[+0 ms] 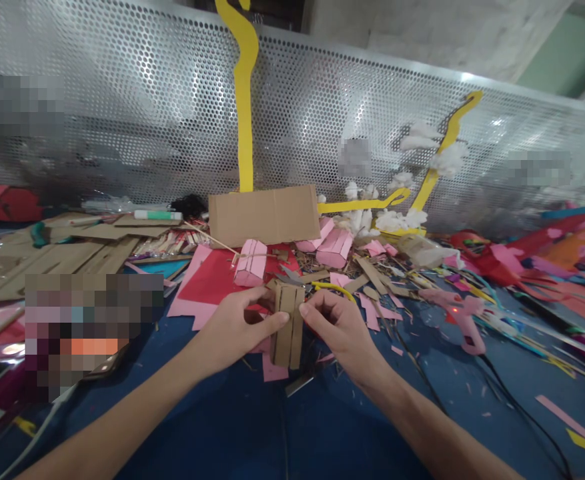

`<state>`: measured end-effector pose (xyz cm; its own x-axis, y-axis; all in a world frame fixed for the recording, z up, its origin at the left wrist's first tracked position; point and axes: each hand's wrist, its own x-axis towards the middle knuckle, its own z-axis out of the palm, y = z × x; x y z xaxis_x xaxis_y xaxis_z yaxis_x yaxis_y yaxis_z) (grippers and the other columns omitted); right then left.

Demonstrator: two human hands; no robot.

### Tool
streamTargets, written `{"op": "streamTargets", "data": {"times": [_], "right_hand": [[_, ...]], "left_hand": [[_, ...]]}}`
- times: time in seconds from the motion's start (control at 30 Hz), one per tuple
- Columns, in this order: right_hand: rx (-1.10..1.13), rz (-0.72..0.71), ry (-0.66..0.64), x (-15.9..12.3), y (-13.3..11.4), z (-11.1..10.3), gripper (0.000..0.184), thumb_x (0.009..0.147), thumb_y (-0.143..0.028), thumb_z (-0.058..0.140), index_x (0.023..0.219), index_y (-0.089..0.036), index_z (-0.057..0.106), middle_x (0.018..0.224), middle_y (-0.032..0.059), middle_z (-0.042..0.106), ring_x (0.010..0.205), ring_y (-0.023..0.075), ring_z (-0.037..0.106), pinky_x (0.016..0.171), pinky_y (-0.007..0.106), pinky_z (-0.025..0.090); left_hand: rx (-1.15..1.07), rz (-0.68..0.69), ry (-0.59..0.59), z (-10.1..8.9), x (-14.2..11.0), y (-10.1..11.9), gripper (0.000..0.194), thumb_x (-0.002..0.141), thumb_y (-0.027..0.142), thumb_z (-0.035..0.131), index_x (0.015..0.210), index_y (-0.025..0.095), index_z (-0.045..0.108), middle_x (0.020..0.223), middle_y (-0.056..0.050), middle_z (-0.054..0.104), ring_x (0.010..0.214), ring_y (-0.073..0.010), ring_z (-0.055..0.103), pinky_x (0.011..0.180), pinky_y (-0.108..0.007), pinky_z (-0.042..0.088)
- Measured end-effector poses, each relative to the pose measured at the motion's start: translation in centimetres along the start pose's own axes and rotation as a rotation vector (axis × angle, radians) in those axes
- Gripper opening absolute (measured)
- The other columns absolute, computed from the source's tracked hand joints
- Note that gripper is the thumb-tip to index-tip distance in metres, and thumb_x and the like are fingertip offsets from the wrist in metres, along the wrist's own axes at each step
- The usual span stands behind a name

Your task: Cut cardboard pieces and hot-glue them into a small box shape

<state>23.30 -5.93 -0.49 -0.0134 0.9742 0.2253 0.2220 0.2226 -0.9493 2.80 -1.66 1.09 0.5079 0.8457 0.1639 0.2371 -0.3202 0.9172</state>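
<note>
A small folded cardboard box (286, 343) stands on end between my hands, over the blue table. My left hand (245, 327) grips it from the left, with the thumb across its front face. On the other side my right hand (335, 323) pinches its right edge between thumb and fingers. Just behind the box lie scissors (292, 277), partly hidden, and a yellow curved handle or strip (333, 289). A metal blade or ruler (306, 380) rests below the right hand. Several pink paper boxes (251, 262) sit a little farther back.
A pink glue gun (459, 317) with a lit red light lies at right, its black cord (522, 403) trailing forward. Behind stands a cardboard box (265, 217) with yellow strips (245, 120). Cardboard sheets (57, 267) pile up at left. Red paper (217, 280) and scraps lie around.
</note>
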Motion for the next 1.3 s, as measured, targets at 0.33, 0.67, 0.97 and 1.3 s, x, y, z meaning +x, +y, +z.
{"op": "streamTargets", "data": {"times": [0.33,0.67,0.97,1.3], "right_hand": [[0.064,0.003,0.009,0.0,-0.1,0.1,0.032,0.093,-0.044,0.065,0.074,-0.019,0.056,0.068,-0.0039,0.045,0.061,0.0117,0.038,0.057,0.027,0.030],[0.054,0.000,-0.102,-0.1,-0.6,0.2,0.029,0.093,-0.049,0.065,0.085,-0.021,0.064,0.077,-0.0012,0.055,0.069,0.0144,0.049,0.065,0.028,0.040],[0.106,0.008,-0.129,-0.2,-1.0,0.1,0.025,0.092,-0.045,0.067,0.085,-0.021,0.064,0.077,-0.0025,0.051,0.070,0.0140,0.046,0.066,0.028,0.036],[0.141,0.011,-0.099,-0.2,-0.5,0.5,0.035,0.093,-0.046,0.067,0.074,-0.019,0.055,0.066,-0.0049,0.043,0.062,0.0118,0.037,0.060,0.028,0.028]], "left_hand": [[-0.076,-0.041,-0.008,0.1,0.1,-0.2,0.031,0.087,0.043,0.068,0.107,0.019,0.071,0.113,-0.010,0.076,0.101,-0.0278,0.071,0.078,-0.036,0.061],[-0.341,-0.187,0.070,-0.1,0.5,-0.7,0.045,0.085,0.050,0.073,0.111,0.015,0.067,0.114,-0.013,0.071,0.089,-0.0235,0.072,0.076,-0.037,0.062],[-0.488,-0.203,0.103,-0.5,0.2,-0.8,0.047,0.084,0.045,0.077,0.118,0.016,0.065,0.117,-0.011,0.067,0.086,-0.0187,0.069,0.076,-0.034,0.062],[-0.521,-0.213,0.139,-0.1,0.2,-0.8,0.042,0.081,0.044,0.081,0.107,0.017,0.063,0.103,-0.005,0.065,0.079,-0.0150,0.068,0.073,-0.031,0.063]]}}
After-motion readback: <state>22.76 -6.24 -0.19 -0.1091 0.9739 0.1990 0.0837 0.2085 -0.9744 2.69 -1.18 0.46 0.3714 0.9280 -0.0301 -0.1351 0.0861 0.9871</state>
